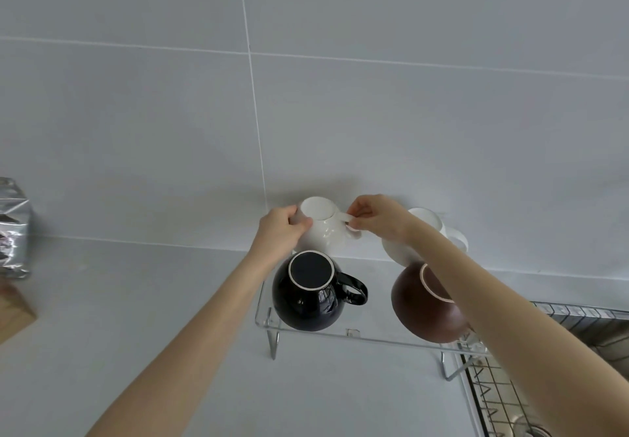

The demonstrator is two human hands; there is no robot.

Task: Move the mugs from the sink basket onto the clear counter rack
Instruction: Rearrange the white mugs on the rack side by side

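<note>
A clear counter rack (343,334) on metal legs stands against the wall. Upside down on it are a black mug (306,292) at front left, a brown mug (422,310) at front right, and a white mug (425,229) at back right, partly hidden by my right arm. Both hands hold another upside-down white mug (323,229) at back left. My left hand (282,229) grips its left side. My right hand (371,217) pinches its handle.
The wire sink basket (503,399) sits at lower right, over the sink. A silver foil bag (13,229) and a wooden block (13,310) stand at the left edge. Grey tiled wall rises directly behind the rack.
</note>
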